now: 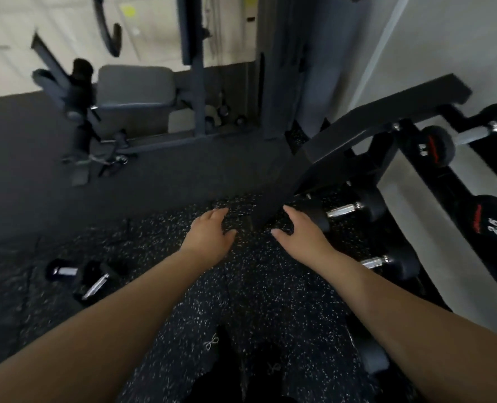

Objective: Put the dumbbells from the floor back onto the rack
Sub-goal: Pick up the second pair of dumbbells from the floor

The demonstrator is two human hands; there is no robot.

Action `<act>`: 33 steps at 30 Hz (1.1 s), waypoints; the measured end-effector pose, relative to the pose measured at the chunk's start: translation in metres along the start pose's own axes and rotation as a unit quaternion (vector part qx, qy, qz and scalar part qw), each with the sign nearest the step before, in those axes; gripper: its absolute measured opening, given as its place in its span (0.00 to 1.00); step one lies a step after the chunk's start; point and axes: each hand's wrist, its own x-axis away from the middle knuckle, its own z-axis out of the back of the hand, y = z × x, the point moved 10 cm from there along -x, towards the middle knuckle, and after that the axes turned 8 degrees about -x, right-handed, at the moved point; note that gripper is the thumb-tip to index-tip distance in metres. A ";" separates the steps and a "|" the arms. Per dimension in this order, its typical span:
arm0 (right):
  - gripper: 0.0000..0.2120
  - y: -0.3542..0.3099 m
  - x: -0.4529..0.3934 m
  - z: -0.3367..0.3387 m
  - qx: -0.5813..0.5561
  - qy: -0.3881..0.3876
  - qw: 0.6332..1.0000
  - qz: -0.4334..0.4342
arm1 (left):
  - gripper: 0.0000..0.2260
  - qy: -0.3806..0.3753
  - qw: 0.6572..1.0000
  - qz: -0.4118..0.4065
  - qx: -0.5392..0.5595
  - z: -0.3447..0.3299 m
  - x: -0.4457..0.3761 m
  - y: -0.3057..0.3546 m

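On floor (67, 213) — two dumbbells (80, 279)

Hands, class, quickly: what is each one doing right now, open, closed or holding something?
Left hand: open, empty, held above the speckled floor.
Right hand: open, empty, near the rack's lowest dumbbells.

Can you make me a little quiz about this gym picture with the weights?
1. True or false: the left hand is holding a weight.
2. How many small black dumbbells with shiny metal handles lie on the speckled black rubber floor at the left?
3. Which side is the black metal dumbbell rack on? A) left B) right

Key: 1 false, both it and the right hand are empty; 2 two; 3 B.
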 end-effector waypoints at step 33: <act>0.32 -0.341 -0.082 -0.414 0.165 -0.229 0.941 0.188 | 0.26 0.173 0.896 0.372 0.173 0.103 0.154 -0.511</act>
